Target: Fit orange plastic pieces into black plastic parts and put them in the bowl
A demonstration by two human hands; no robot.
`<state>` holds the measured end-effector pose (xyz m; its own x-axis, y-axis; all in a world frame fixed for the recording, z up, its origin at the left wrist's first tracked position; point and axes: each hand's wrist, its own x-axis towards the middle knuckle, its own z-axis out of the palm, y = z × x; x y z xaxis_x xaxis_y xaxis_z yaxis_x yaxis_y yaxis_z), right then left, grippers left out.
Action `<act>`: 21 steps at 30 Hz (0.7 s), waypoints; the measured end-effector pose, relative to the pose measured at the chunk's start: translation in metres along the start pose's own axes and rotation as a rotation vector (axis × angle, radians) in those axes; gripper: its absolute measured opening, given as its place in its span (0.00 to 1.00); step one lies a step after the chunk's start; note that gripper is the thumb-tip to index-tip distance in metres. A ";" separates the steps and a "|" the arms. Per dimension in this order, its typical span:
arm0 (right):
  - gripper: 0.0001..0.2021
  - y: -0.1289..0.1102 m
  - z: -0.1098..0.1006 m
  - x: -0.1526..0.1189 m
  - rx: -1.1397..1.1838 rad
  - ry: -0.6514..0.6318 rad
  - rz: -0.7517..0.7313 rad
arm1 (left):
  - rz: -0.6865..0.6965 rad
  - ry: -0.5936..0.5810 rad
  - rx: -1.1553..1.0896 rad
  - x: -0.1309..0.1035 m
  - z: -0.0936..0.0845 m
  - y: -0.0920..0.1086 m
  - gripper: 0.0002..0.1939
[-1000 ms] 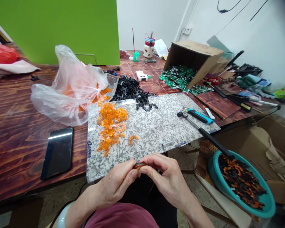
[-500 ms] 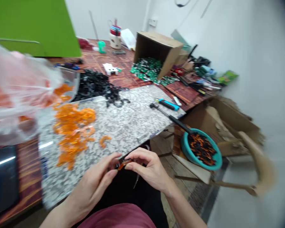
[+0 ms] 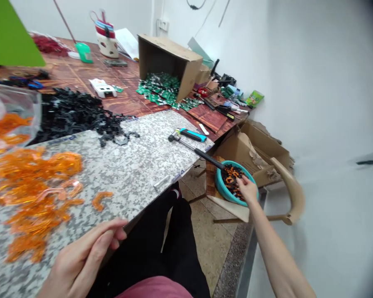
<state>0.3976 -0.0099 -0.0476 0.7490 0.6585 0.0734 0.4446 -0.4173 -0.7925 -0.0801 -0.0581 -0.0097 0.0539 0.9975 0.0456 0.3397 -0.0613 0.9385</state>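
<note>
Swinging away from the half-curled left hand (image 3: 85, 253), the right hand (image 3: 248, 191) reaches, bunched, to black-and-orange parts (image 3: 230, 176) in one teal bowl (image 3: 219, 183), both grips' contents unclear, with one hammer (image 3: 205, 155) and one stray orange piece (image 3: 97, 201) on the speckled board (image 3: 143, 153).

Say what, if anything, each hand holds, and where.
Left hand: nothing visible. Right hand: at the parts in the teal bowl; whether it grips one cannot be told.

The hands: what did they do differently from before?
The right hand moved away from the left hand, rightward to the teal tub. The black-and-orange piece they held together no longer shows; I can't tell where it went. The camera view swung right. The hammer and orange pieces stayed put.
</note>
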 end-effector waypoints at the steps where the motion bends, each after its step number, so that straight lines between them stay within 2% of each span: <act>1: 0.15 -0.006 -0.001 0.002 0.023 0.065 -0.022 | 0.064 -0.060 0.020 0.000 -0.001 0.001 0.11; 4: 0.21 -0.041 0.005 -0.003 0.130 0.215 -0.135 | 0.146 -0.138 0.062 -0.001 -0.003 0.006 0.11; 5: 0.22 -0.058 0.010 -0.009 0.172 0.232 -0.190 | 0.155 -0.147 0.067 -0.002 -0.004 0.008 0.11; 7: 0.21 -0.099 0.025 -0.032 0.252 0.189 -0.328 | 0.149 -0.171 0.072 -0.002 -0.004 0.012 0.12; 8: 0.18 -0.121 0.035 -0.049 0.297 0.087 -0.471 | 0.143 -0.179 0.069 -0.002 -0.004 0.013 0.12; 11: 0.09 -0.178 0.070 -0.109 0.301 -0.358 -0.834 | 0.125 -0.195 0.051 -0.003 -0.002 0.017 0.13; 13: 0.07 -0.203 0.095 -0.149 0.186 -0.657 -1.039 | 0.111 -0.202 0.045 -0.004 -0.001 0.018 0.13; 14: 0.07 -0.211 0.107 -0.166 0.126 -0.754 -1.108 | 0.106 -0.204 0.043 -0.004 -0.001 0.019 0.13; 16: 0.07 -0.219 0.126 -0.191 0.025 -0.862 -1.189 | 0.099 -0.211 0.042 -0.004 -0.001 0.019 0.14; 18: 0.08 -0.222 0.139 -0.202 -0.037 -0.880 -1.208 | 0.097 -0.220 0.036 -0.003 -0.001 0.019 0.15; 21: 0.07 -0.217 0.149 -0.188 -0.090 -0.807 -1.145 | 0.091 -0.227 0.026 -0.003 -0.001 0.018 0.14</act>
<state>0.0871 0.0504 0.0208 -0.5170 0.8168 0.2561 0.6607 0.5710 -0.4873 -0.0756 -0.0625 0.0073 0.2942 0.9545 0.0485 0.3480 -0.1542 0.9247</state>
